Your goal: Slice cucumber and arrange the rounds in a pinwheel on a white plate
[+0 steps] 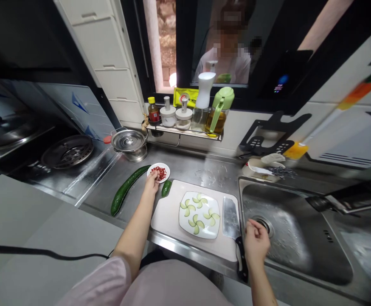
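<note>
My left hand (153,182) reaches to a small white dish (167,168) of small red pieces (161,172), its fingertips pinched together among them. My right hand (257,243) hovers by the sink's near left edge with fingers curled in and nothing visible in them. Beside it lies a cleaver (231,217), its black handle jutting past the cutting board (166,215). On that board rests a squarish white plate (200,216) with thin green-edged slices (196,223) laid out as several pinwheels. A cut cucumber piece (166,188) sits near the dish, and a long cucumber (125,193) lies to its left.
A metal sink (290,238) with a faucet (332,199) is at right. Behind the counter, a wall rack (185,131) carries jars, bottles and a green-lidded oil jug (219,110). A steel pot (130,144) and a gas burner (67,152) are at left.
</note>
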A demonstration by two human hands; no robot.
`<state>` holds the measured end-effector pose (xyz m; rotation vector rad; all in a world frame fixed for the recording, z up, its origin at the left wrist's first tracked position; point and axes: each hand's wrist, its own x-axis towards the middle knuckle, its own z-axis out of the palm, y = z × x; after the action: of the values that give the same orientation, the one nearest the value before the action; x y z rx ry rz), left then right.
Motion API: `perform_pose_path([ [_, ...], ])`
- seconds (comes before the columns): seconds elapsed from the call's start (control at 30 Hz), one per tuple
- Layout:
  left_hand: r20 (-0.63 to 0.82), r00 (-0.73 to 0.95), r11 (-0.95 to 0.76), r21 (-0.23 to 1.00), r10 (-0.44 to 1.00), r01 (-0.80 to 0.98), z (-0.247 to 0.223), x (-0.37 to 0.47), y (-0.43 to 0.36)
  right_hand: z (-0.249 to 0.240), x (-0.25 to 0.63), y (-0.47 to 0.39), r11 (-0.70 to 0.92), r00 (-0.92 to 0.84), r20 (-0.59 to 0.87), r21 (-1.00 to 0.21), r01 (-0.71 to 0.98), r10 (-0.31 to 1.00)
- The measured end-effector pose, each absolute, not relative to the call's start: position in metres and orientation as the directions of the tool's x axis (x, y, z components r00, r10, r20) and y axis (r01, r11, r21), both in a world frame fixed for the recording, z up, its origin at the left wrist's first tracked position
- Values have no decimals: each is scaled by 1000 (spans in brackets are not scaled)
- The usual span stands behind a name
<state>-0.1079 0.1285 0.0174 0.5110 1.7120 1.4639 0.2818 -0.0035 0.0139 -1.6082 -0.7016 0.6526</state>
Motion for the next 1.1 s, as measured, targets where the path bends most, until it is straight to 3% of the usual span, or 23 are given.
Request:
perform_pose_path([
  [0.07, -379, -455, 151, 875, 806, -460, 23, -97, 117, 18, 277, -1, -106, 643, -23, -990, 91, 765],
  [0.13, -406, -245, 111, 680, 881, -725, 31, -83, 104, 26, 270, 2, -87, 622, 9, -988, 125, 783],
  [0.23, -369, -58, 173, 563, 928, -808, 46, -60, 87, 42, 255, 11, -49, 540, 63, -980, 192, 840],
  [0.37, -285, 19, 229, 727, 958, -648, 67, -28, 73, 73, 230, 22, 78, 311, 182, -945, 318, 933],
  [0.5, -138, 35, 142, 945, 990, -296, 85, -9, 65, 105, 208, 29, 236, 16, 275, -853, 467, 961],
  [0.73, 101, 265, -135, 984, 959, 116, 110, 0, 53, 130, 195, 29, 409, -226, 343, -721, 559, 912],
  [0.9, 111, 320, -166, 974, 941, 153, 124, 8, 45, 133, 198, 28, 443, -309, 318, -680, 584, 896],
  [1.1, 33, 282, -35, 999, 959, 4, 125, 15, 45, 137, 199, 29, 421, -347, 247, -647, 636, 905],
])
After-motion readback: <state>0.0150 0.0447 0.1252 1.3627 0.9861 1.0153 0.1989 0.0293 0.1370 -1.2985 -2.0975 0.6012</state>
